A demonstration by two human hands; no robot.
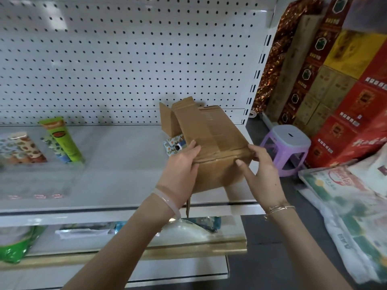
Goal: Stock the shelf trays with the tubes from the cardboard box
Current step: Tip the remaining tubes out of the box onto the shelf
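Cardboard box (211, 141) held tipped over the right end of the shelf (125, 185), open flaps pointing away toward the pegboard (125, 59). The left hand (184, 164) grips the box's left edge with its fingers wrapped onto the top. The right hand (259, 170) clamps the near right corner, thumb pressed on the near face. A patterned tube (174, 145) shows just beside the left hand; whether it lies on the shelf or hangs from the box cannot be told.

The box is probably light and fairly stiff, though its creased, taped walls may buckle under a hard squeeze; edges and corners look the safest holds. The tubes are likely soft-bodied and smooth, best taken around the middle or by the cap end.

At the far left, a green tube (62, 139) and other patterned tubes (23, 147) lean in a clear tray (41, 181), well apart from the box. The loose flaps could catch on the pegboard. Right of the shelf stand a purple stool (287, 147), stacked red cartons (356, 122) and printed sacks (345, 195), none between box and tray.
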